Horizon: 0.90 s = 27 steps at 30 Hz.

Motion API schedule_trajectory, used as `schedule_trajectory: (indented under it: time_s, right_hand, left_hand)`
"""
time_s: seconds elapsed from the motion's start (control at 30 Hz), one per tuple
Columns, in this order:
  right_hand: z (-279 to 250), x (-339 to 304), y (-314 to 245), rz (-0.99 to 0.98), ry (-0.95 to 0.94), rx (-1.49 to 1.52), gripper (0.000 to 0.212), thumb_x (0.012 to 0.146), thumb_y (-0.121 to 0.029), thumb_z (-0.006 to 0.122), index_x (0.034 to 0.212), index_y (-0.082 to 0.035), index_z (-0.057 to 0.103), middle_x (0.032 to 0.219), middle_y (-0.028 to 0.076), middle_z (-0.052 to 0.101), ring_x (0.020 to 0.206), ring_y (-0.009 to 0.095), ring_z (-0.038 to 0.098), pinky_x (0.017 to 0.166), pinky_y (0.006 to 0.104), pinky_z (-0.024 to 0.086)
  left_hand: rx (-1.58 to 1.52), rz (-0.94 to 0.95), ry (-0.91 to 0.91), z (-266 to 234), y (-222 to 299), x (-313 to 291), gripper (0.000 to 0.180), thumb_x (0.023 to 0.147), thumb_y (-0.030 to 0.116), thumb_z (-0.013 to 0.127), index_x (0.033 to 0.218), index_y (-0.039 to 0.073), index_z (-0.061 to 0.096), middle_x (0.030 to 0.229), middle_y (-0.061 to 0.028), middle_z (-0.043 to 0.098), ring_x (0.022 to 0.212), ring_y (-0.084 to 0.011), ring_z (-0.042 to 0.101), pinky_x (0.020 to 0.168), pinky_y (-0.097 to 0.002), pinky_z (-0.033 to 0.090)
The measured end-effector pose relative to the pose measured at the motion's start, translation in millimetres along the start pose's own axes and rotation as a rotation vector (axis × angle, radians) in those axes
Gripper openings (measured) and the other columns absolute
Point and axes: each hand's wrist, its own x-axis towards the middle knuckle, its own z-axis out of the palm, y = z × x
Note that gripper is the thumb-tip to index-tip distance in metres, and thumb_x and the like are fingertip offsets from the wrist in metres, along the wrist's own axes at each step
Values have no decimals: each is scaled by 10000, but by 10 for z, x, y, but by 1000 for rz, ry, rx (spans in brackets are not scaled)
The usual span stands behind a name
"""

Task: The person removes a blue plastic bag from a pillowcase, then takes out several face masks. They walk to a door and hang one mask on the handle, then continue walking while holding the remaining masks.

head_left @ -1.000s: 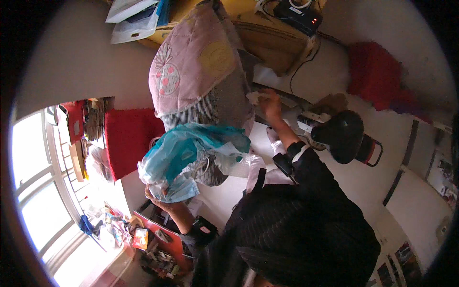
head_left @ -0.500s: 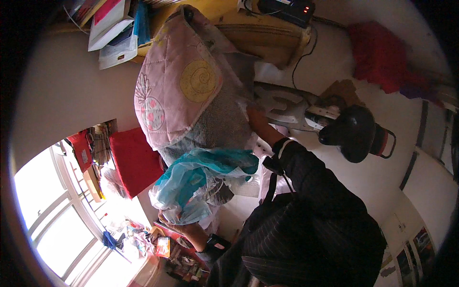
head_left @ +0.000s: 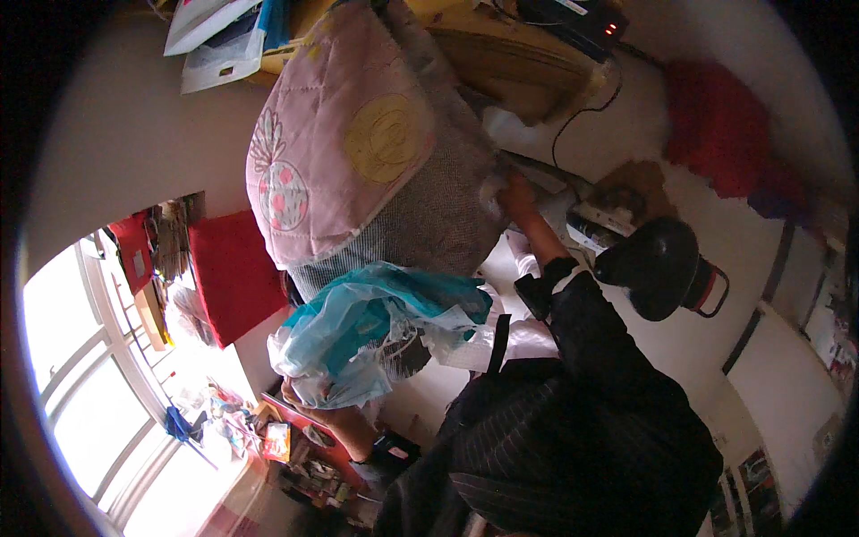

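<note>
A quilted pink cloth (head_left: pixel 313 161) with printed fruit shapes and a yellow round motif hangs in front of me. Its grey checked side (head_left: pixel 420 201) shows along the right and lower part. My right hand (head_left: pixel 517 199) grips the right edge of that grey side, fingers closed. Below the cloth is a crumpled teal and white plastic bag (head_left: pixel 358 313). My left hand (head_left: pixel 313 407) holds the bag's lower left end from beneath, with its fingers partly hidden by the plastic.
A wooden surface (head_left: pixel 501 54) at the top carries a black box with red lights (head_left: pixel 582 18) and folders (head_left: pixel 224 67). An exercise bike with a black saddle (head_left: pixel 658 264) stands at right. Beside the bright window (head_left: pixel 98 385) are a red panel (head_left: pixel 234 277) and cluttered small items.
My right hand has moved right, drawing the grey side of the cloth wider. The left hand and the bag have shifted slightly left and up in view.
</note>
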Motion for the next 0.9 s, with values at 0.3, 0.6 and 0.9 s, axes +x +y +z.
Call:
schedule_trajectory:
  time_s: [0.3,0.6,0.9]
  right_hand:
    - [-397,103,136,-109,-321,258,350,856,-155,575,1187,-43,598,1161,172,616,1040,278,579,897,400,454]
    - [-481,112,150,-30,-290,585,399,911,-313,567,1204,-44,587,1159,118,619,985,222,560,869,367,461]
    - [-1153,-512,-659,283,-498,984,484,963,-327,465,1393,-109,424,1346,49,517,1202,180,492,990,318,384]
  left_hand:
    - [-175,-50,32,46,-113,-130,685,911,569,496,1296,10,405,1193,-142,484,1098,-282,509,933,-438,433]
    - [-506,-216,22,65,-146,-178,661,796,446,732,1263,59,469,1189,-98,513,1081,-227,517,943,-386,432]
    - [-984,-445,91,183,258,-155,423,818,246,705,1175,104,527,1125,-102,556,965,-234,588,772,-369,553]
